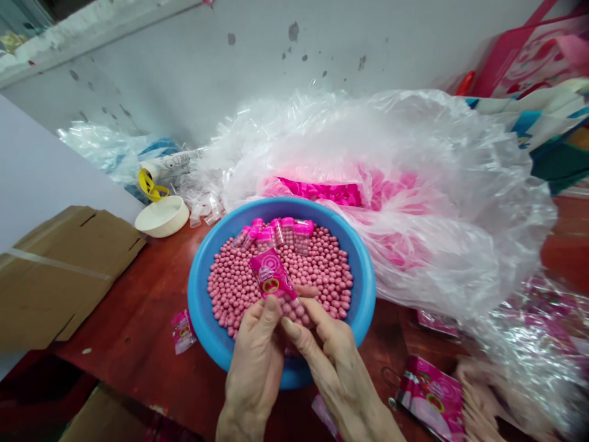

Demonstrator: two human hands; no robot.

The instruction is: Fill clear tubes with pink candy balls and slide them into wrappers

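A blue basin (pixel 197 288) holds many small pink balls (pixel 322 264). Several clear tubes with bright pink caps (pixel 288 230) lie on the balls at the basin's far side. Over the near part of the basin, my left hand (pixel 257 350) and my right hand (pixel 326 350) are closed together on a small packet (pixel 271 276). Its upper part is printed magenta, and pink balls show through its clear lower part. My left thumb presses on the packet's front; my right thumb and fingers pinch its lower right side.
Behind and right of the basin spreads a large clear bag (pixel 460 245) with pink pieces. A white bowl (pixel 162 216), cardboard (pixel 69 270) and a loose packet (pixel 183 331) are at the left. More magenta packets (pixel 432 399) lie at the lower right on the red table (pixel 138 331).
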